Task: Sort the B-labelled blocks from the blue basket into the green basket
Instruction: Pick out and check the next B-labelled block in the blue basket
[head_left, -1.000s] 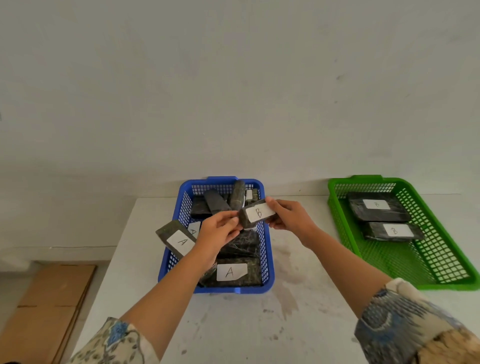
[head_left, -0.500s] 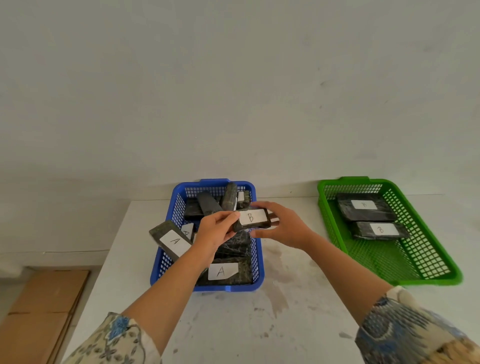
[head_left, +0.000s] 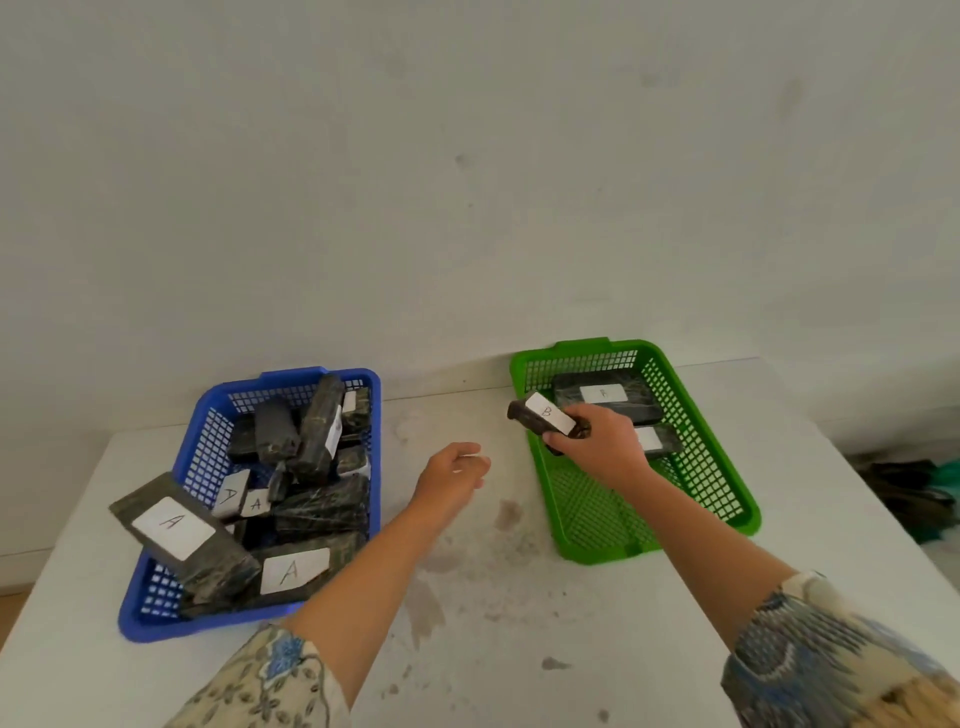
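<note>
My right hand (head_left: 600, 441) grips a small dark block with a white B label (head_left: 543, 414) over the left rim of the green basket (head_left: 613, 540). Two dark B-labelled blocks lie at the far end of that basket, one (head_left: 605, 397) behind the other (head_left: 660, 440), the nearer partly hidden by my hand. My left hand (head_left: 454, 475) hangs empty above the table between the baskets, fingers loosely curled. The blue basket (head_left: 192, 467) on the left holds several dark blocks, some showing A labels; one A-labelled block (head_left: 174, 530) leans over its left rim.
The white, stained table (head_left: 483, 597) stands against a pale wall. Dark items lie on the floor beyond the table's right edge (head_left: 919, 499). Floor shows past the left edge.
My right hand took the B block from both hands over the blue basket and carried it right to the green basket. My left hand let go and moved right, off the blue basket.
</note>
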